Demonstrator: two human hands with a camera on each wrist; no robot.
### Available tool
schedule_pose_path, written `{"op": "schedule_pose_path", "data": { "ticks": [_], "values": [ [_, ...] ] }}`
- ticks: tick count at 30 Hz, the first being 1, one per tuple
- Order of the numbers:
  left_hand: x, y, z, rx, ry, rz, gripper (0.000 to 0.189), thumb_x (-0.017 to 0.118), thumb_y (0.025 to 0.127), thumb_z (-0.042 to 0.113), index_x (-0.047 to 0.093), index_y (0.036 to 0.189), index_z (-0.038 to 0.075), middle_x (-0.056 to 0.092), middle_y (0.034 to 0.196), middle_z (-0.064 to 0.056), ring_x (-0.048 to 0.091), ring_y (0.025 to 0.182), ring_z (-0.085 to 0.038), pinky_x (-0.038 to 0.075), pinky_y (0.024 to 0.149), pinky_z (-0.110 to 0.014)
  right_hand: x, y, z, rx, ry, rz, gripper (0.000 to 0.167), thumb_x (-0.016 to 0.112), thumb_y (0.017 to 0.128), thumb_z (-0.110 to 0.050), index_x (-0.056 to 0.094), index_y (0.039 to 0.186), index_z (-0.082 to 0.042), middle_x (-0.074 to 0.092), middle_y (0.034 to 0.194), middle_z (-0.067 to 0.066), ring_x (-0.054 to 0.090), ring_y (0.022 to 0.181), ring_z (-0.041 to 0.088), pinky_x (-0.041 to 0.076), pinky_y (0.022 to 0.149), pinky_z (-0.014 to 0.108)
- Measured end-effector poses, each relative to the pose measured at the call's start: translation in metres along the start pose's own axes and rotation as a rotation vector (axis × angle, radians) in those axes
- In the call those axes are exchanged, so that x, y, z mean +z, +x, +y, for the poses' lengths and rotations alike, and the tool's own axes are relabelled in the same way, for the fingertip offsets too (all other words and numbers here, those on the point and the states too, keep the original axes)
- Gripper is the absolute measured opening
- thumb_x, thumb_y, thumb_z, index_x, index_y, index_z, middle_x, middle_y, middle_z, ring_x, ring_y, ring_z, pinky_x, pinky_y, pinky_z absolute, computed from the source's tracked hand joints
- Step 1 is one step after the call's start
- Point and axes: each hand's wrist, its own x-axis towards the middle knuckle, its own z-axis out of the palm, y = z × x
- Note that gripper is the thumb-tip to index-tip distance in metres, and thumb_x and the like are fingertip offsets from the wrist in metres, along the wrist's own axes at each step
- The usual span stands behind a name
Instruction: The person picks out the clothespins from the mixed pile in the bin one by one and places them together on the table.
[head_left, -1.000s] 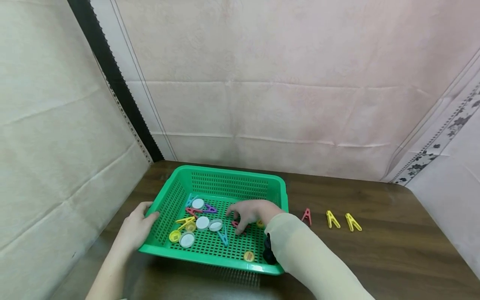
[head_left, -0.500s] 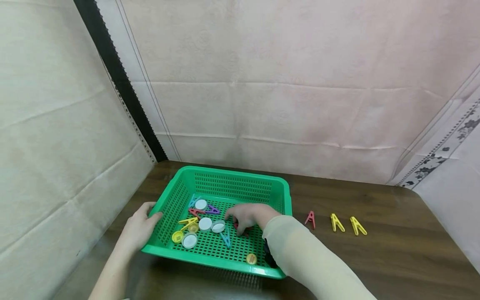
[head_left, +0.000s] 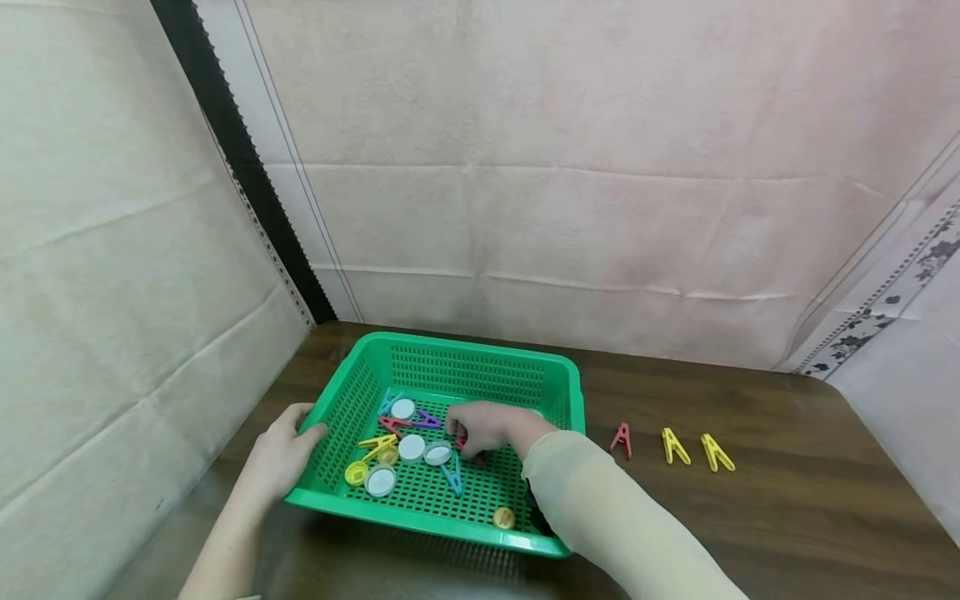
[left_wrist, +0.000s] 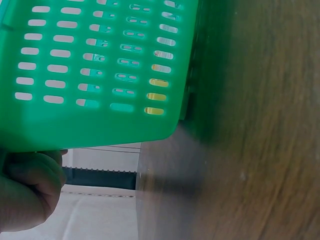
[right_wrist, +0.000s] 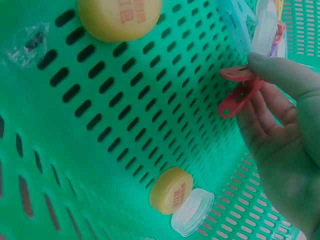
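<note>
My left hand (head_left: 276,458) grips the left rim of a green plastic basket (head_left: 420,522); in the left wrist view its fingers curl at the rim. Reaching inside the basket, my right hand (head_left: 489,425) pinches a red clothespin (right_wrist: 239,97) between thumb and fingers, low over the perforated floor. To its left lie a light blue clothespin (head_left: 453,477), white bottle caps (head_left: 411,448), a purple clothespin (head_left: 428,419), another red clothespin (head_left: 392,426) and yellow clothespins (head_left: 377,443). A yellow cap (head_left: 504,517) sits near the front right corner.
Outside the basket, on the wooden table (head_left: 795,500), lie a red clothespin (head_left: 622,439) and two yellow clothespins (head_left: 675,447) in a row. A crumpled clear wrapper (right_wrist: 27,46) and a clear cap (right_wrist: 192,212) show inside the basket. Cloth walls (head_left: 570,208) stand behind and beside the table.
My right hand has moved slightly left and its fingers have come together on the red clothespin. My left hand keeps its grip on the rim.
</note>
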Motion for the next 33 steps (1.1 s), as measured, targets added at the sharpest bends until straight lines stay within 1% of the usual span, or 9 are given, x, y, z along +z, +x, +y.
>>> {"op": "schedule_pose_path", "data": {
  "ticks": [3, 7, 17, 21, 25, 27, 29, 31, 33],
  "values": [
    [0.000, -0.001, 0.001, 0.000, -0.005, 0.001, 0.055, 0.044, 0.097, 0.038, 0.036, 0.139, 0.004, 0.056, 0.111, -0.017, 0.055, 0.074, -0.020, 0.043, 0.060, -0.033, -0.001, 0.001, 0.001, -0.028, -0.013, 0.027, 0.016, 0.067, 0.085, -0.008, 0.055, 0.095, -0.015, 0.053, 0.081, -0.003, 0.048, 0.067, 0.010, 0.040, 0.061, 0.025],
    [0.000, -0.001, 0.002, 0.003, -0.005, 0.001, 0.054, 0.044, 0.097, 0.038, 0.036, 0.139, 0.004, 0.056, 0.110, -0.017, 0.055, 0.072, -0.020, 0.043, 0.060, -0.033, -0.002, 0.002, 0.003, -0.048, -0.002, 0.038, 0.012, 0.066, 0.085, -0.009, 0.056, 0.088, -0.016, 0.054, 0.079, -0.003, 0.048, 0.065, 0.010, 0.041, 0.061, 0.026],
    [0.000, -0.001, 0.001, 0.005, 0.004, 0.004, 0.055, 0.044, 0.097, 0.038, 0.036, 0.139, 0.003, 0.055, 0.112, -0.018, 0.054, 0.072, -0.020, 0.043, 0.060, -0.033, -0.005, 0.006, 0.002, -0.081, 0.021, 0.068, 0.010, 0.067, 0.085, -0.014, 0.060, 0.090, -0.019, 0.057, 0.083, -0.007, 0.048, 0.073, 0.009, 0.044, 0.065, 0.026],
    [0.000, 0.000, 0.001, 0.010, 0.007, 0.001, 0.055, 0.044, 0.097, 0.037, 0.035, 0.139, 0.003, 0.055, 0.112, -0.017, 0.054, 0.072, -0.020, 0.043, 0.060, -0.033, -0.008, 0.004, 0.002, -0.093, 0.059, 0.076, 0.007, 0.066, 0.087, -0.014, 0.062, 0.091, -0.017, 0.058, 0.083, -0.007, 0.052, 0.072, 0.011, 0.044, 0.065, 0.026],
    [0.001, 0.001, 0.002, 0.024, 0.018, 0.002, 0.054, 0.043, 0.098, 0.036, 0.035, 0.139, 0.002, 0.055, 0.113, -0.018, 0.054, 0.073, -0.020, 0.043, 0.061, -0.033, -0.013, -0.001, 0.003, -0.094, 0.074, 0.084, 0.006, 0.064, 0.088, -0.014, 0.062, 0.092, -0.017, 0.060, 0.083, -0.007, 0.054, 0.071, 0.012, 0.045, 0.066, 0.027],
    [0.002, 0.002, 0.002, 0.028, 0.027, 0.005, 0.054, 0.043, 0.097, 0.036, 0.035, 0.139, 0.002, 0.055, 0.115, -0.018, 0.054, 0.074, -0.020, 0.042, 0.061, -0.033, -0.015, -0.004, 0.004, -0.093, 0.084, 0.083, 0.007, 0.063, 0.088, -0.014, 0.063, 0.095, -0.015, 0.061, 0.082, -0.006, 0.057, 0.072, 0.014, 0.045, 0.067, 0.027],
    [0.001, 0.002, 0.001, 0.027, 0.036, 0.006, 0.055, 0.043, 0.097, 0.036, 0.035, 0.139, 0.002, 0.054, 0.116, -0.019, 0.054, 0.075, -0.021, 0.042, 0.061, -0.033, -0.016, -0.007, 0.005, -0.093, 0.103, 0.078, 0.009, 0.061, 0.089, -0.013, 0.063, 0.098, -0.012, 0.062, 0.079, -0.004, 0.060, 0.072, 0.020, 0.046, 0.068, 0.028],
    [0.001, 0.001, 0.000, 0.027, 0.047, 0.011, 0.055, 0.044, 0.097, 0.036, 0.035, 0.139, 0.002, 0.054, 0.118, -0.020, 0.054, 0.076, -0.021, 0.042, 0.062, -0.033, -0.019, -0.009, 0.006, -0.096, 0.115, 0.086, 0.012, 0.061, 0.089, -0.014, 0.063, 0.101, -0.011, 0.062, 0.080, -0.004, 0.061, 0.073, 0.021, 0.046, 0.070, 0.028],
    [0.000, 0.001, -0.001, 0.025, 0.047, 0.012, 0.055, 0.044, 0.097, 0.037, 0.035, 0.139, 0.002, 0.054, 0.118, -0.020, 0.054, 0.076, -0.022, 0.042, 0.061, -0.033, -0.023, -0.011, 0.006, -0.099, 0.118, 0.099, 0.014, 0.061, 0.089, -0.015, 0.063, 0.103, -0.010, 0.062, 0.081, -0.005, 0.061, 0.076, 0.018, 0.046, 0.072, 0.027]
  ]
}}
